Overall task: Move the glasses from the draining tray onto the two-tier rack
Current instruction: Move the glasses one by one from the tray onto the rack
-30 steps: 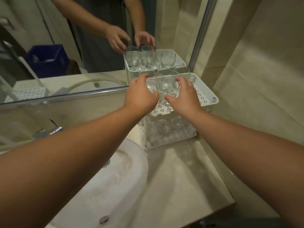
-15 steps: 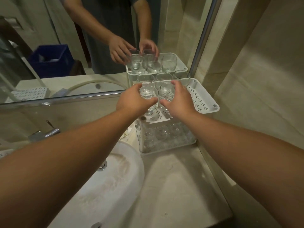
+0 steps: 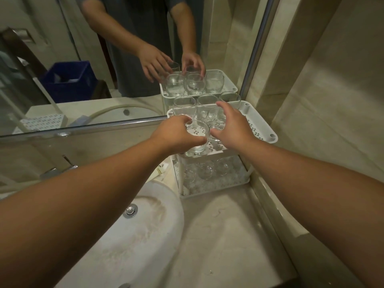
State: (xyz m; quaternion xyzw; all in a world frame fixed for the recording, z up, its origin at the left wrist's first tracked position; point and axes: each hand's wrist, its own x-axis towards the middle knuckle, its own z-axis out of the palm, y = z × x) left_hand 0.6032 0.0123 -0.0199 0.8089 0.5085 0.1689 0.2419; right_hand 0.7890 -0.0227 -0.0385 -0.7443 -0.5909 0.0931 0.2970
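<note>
my left hand [image 3: 178, 132] grasps upright glass [image 3: 196, 138] at near edge of rack top tier [image 3: 261, 125]. my right hand [image 3: 230, 125] curls round second glass [image 3: 216, 119] just beyond. both stand vertical; left nearer me.

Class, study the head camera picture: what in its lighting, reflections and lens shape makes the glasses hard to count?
Head view: dim, warm light; the mirror doubles the rack and its glasses; clear glass blends into the white tray; wide-angle distortion bows the forearms; lower-tier glasses look hazy.
</note>
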